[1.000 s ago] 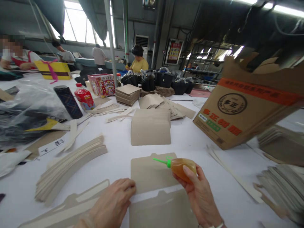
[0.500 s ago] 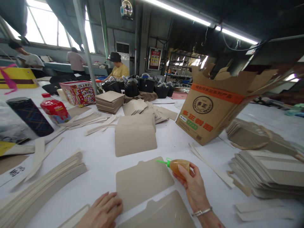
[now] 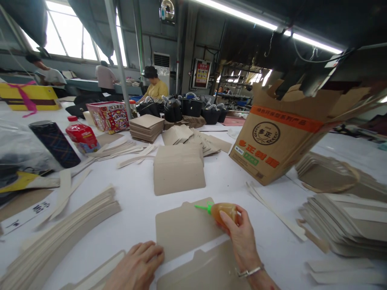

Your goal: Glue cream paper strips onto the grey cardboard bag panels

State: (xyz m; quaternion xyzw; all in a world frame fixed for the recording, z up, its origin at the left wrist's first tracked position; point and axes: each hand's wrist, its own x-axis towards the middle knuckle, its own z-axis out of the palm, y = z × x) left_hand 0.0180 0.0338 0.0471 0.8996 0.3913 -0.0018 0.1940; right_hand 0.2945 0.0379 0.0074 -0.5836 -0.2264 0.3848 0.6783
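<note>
My right hand (image 3: 240, 229) is wrapped round a squeeze bottle (image 3: 223, 212) of amber liquid with a green nozzle. The bottle lies tilted on its side in the air, its nozzle pointing left over the upper part of a grey-brown cardboard panel (image 3: 181, 229). My left hand (image 3: 137, 264) lies palm down with its fingers at the lower left edge of that panel, holding nothing. Nearer to me is a second cardboard panel (image 3: 202, 272), partly out of the frame, with glossy marks on it. Beyond the first panel sit more overlapping cardboard panels (image 3: 179, 173).
A printed carton (image 3: 263, 141) stands open at the right, near stacked panels (image 3: 341, 225). Bundled cardboard strips (image 3: 66, 233) lie at the left, with a dark cylinder (image 3: 54, 143) and a red bottle (image 3: 81, 135) behind. Black bags (image 3: 192, 106) and a person in yellow (image 3: 157, 89) are farther back.
The bottle in my right hand has moved left relative to the panel, its nozzle now farther in from the right side. The view has shifted slightly; my left hand stays at the panel's edge.
</note>
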